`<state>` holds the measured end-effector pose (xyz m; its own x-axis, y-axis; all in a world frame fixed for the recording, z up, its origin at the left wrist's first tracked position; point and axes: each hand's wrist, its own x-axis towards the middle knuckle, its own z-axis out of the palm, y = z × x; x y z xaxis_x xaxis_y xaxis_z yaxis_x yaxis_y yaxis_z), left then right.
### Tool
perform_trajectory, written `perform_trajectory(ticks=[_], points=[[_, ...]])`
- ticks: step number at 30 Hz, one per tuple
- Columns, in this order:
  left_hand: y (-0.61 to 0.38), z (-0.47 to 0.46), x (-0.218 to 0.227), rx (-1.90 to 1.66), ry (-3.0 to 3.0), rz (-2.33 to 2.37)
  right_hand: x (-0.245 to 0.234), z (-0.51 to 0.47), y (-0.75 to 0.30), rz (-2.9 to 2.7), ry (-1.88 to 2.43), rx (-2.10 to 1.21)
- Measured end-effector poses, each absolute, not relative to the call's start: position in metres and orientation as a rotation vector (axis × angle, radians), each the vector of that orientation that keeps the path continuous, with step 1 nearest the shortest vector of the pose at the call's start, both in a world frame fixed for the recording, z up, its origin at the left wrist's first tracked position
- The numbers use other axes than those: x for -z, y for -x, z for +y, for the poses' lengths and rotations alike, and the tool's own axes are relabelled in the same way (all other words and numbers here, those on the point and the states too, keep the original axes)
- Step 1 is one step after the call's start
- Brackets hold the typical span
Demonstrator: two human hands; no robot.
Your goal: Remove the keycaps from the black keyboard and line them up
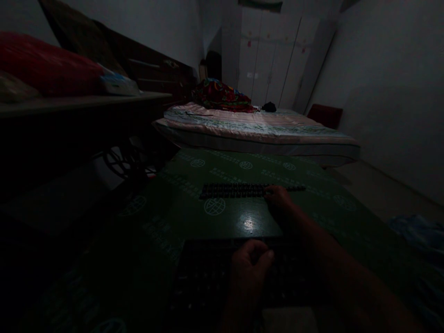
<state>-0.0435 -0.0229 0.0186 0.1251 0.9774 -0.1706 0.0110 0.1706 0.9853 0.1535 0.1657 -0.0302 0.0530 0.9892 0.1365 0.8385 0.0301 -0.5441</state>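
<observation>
A black keyboard (204, 273) lies near the front of a green table (222, 229). Over its middle, my left hand (248, 268) is closed, thumb and forefinger curled toward each other; whatever is between them is too dark to make out. Farther back, several loose black keycaps (232, 190) are lined up in rows, with a thinner line of them running on to the right. My right hand (277, 196) reaches to the right part of these rows, fingers pinched on a keycap there. My right forearm passes over the keyboard's right side and hides part of it.
A pale block-like thing (289, 319) is at the near edge below the keyboard. Beyond the table stands a bed (263, 125) with a red patterned blanket (222, 95). On the left, a shelf (152, 96) holds a red bag (48, 64). The room is dim.
</observation>
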Motion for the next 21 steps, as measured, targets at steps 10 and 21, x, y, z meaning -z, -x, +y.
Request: perform_trajectory(ticks=[10, 21], points=[[0.043, -0.023, -0.024, -0.981, -1.153, 1.211, 0.018, 0.157, -0.153, -1.738, 1.734, -0.432], [0.047, -0.019, -0.027, -1.079, -1.191, 1.207, -0.035, 0.065, -0.172, -1.389, 1.603, -0.258]])
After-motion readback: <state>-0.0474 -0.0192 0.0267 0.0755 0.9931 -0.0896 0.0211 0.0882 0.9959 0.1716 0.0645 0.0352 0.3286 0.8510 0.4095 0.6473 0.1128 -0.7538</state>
